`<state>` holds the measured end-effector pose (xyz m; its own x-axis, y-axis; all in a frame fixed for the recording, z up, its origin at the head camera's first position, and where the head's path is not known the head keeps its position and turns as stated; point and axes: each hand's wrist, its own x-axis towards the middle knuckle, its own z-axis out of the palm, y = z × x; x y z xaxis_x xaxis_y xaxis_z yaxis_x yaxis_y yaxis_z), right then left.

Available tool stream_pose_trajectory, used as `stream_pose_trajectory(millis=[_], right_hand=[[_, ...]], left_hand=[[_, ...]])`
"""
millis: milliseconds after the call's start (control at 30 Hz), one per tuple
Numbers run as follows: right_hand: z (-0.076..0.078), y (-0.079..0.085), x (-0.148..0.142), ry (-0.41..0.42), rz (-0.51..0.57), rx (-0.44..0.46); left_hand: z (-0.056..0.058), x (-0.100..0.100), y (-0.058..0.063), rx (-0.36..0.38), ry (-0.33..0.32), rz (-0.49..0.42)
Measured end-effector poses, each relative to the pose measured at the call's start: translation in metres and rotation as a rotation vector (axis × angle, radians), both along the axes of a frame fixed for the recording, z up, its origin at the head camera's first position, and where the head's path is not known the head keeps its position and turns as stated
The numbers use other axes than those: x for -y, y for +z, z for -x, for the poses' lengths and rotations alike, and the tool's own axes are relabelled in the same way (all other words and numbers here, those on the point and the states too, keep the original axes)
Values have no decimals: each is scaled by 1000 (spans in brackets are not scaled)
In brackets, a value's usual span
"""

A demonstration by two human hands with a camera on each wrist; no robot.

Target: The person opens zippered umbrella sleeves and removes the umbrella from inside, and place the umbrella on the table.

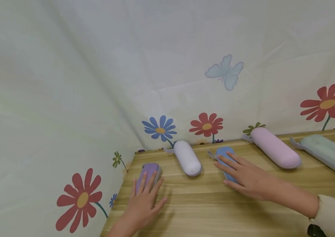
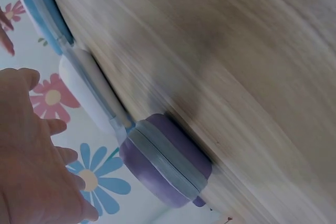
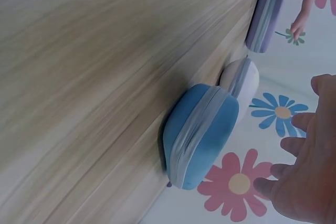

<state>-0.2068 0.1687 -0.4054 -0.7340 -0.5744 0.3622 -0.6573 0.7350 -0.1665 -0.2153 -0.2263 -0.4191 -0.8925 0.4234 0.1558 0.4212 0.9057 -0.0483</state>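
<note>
My left hand (image 1: 142, 205), fingers spread and fairly straight, hovers over a small purple zippered case (image 1: 150, 168) on the wooden table. In the left wrist view a gap shows between that hand (image 2: 31, 150) and the purple case (image 2: 165, 161). My right hand (image 1: 250, 177) is stretched out above a blue zippered case (image 1: 226, 152), covering part of it. The right wrist view shows the blue case (image 3: 202, 135) standing apart from the fingers (image 3: 291, 145), its grey zip band facing the camera. A white rounded case (image 1: 187, 158) lies between the two hands.
Right of the blue case lie a long pink case (image 1: 275, 148) and a pale green case (image 1: 330, 154), each with a strap. A white cloth backdrop (image 1: 185, 82) printed with flowers and butterflies rises behind and left of the wooden table (image 1: 194, 210).
</note>
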Motion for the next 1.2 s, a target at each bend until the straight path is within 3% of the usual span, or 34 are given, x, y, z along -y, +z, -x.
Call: stream_pose_trajectory(millis=[333, 933, 1200], right_hand=[[6, -3, 22, 44, 29, 25], [30, 9, 61, 80, 57, 136], [39, 6, 81, 127, 62, 192]], left_hand=[[-6, 11, -2, 25, 18, -25], [7, 38, 1, 5, 89, -47], [10, 47, 1, 75, 100, -102]])
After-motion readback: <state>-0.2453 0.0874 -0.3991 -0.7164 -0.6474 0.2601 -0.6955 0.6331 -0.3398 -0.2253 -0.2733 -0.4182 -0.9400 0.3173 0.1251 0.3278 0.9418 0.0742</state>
